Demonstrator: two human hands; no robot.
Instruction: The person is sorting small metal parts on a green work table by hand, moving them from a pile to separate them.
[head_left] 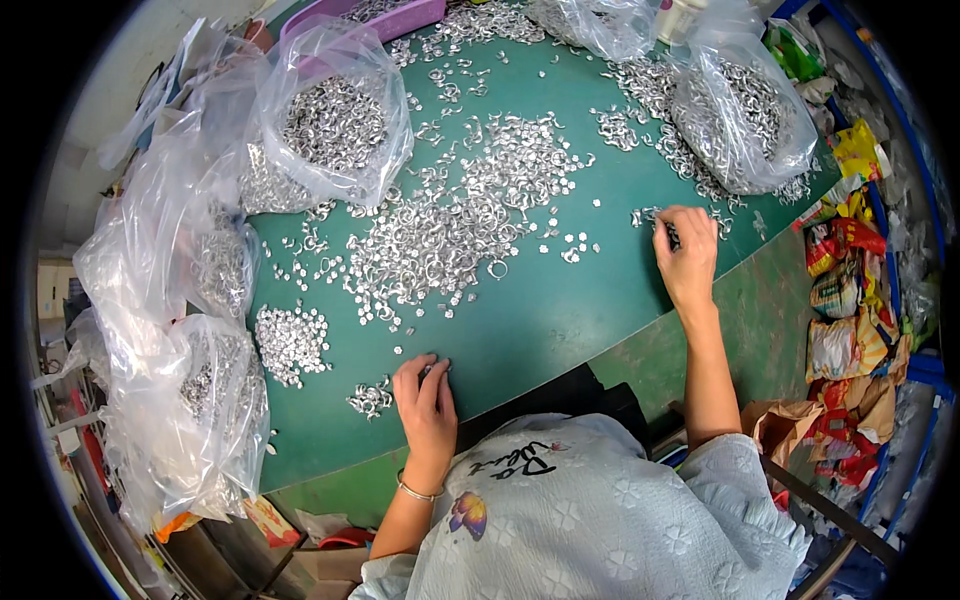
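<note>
Near the front edge of the green table [560, 340], my left hand [428, 412] has its fingers bent down and drawn together. Something small at its fingertips is mostly hidden. Just left of it lies a little heap of silver metal pieces [371, 399]. Farther out to the right, my right hand [690, 255] curls over small silver metal pieces [672, 236], some showing between thumb and fingers. A large spread of loose silver pieces, rings among them [435, 245], covers the middle of the table. Small flower-shaped pieces [291, 345] form a separate heap at the left.
Clear plastic bags of metal pieces stand at the back left [335, 125], left edge [215, 380] and back right [745, 125]. A purple tray [400, 18] sits at the far edge. Colourful packages [845, 290] fill a blue-framed rack at the right.
</note>
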